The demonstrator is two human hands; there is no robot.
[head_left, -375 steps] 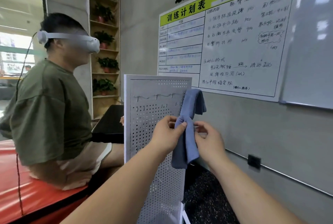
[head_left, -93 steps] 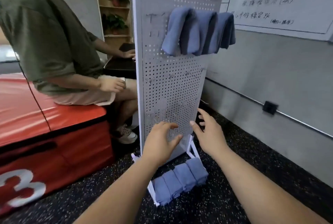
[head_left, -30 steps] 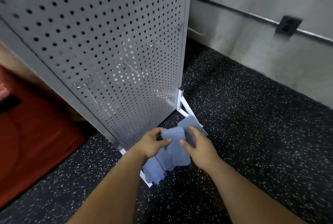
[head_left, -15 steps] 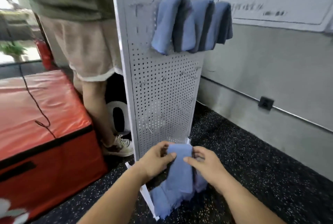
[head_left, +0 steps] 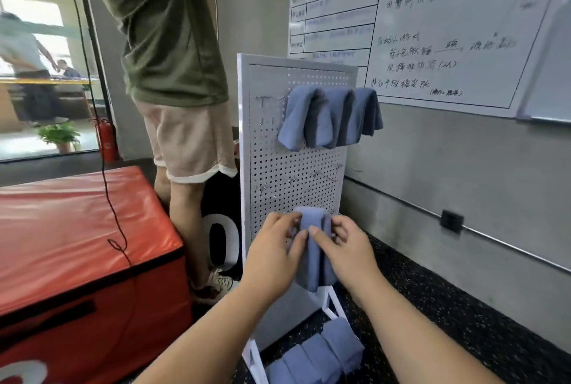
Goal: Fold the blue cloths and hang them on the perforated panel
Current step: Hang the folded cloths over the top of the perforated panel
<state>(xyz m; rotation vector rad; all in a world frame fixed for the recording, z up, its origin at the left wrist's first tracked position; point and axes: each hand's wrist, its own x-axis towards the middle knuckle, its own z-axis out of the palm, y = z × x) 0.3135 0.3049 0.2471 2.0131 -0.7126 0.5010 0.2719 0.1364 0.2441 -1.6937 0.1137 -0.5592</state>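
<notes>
A white perforated panel stands upright on the floor. Three folded blue cloths hang side by side near its top. I hold another folded blue cloth against the panel's lower half: my left hand pinches its left edge, my right hand pinches its right edge. The cloth's lower end hangs down between my hands. Several folded blue cloths lie in a row on the floor at the panel's foot.
A person in a green shirt and beige shorts stands just left of the panel. A red padded box fills the left, with a black cable over it. A grey wall with a whiteboard runs along the right.
My hands lifted the blue cloth from low near the floor up against the panel and it now looks folded narrower. The view tilted upward.
</notes>
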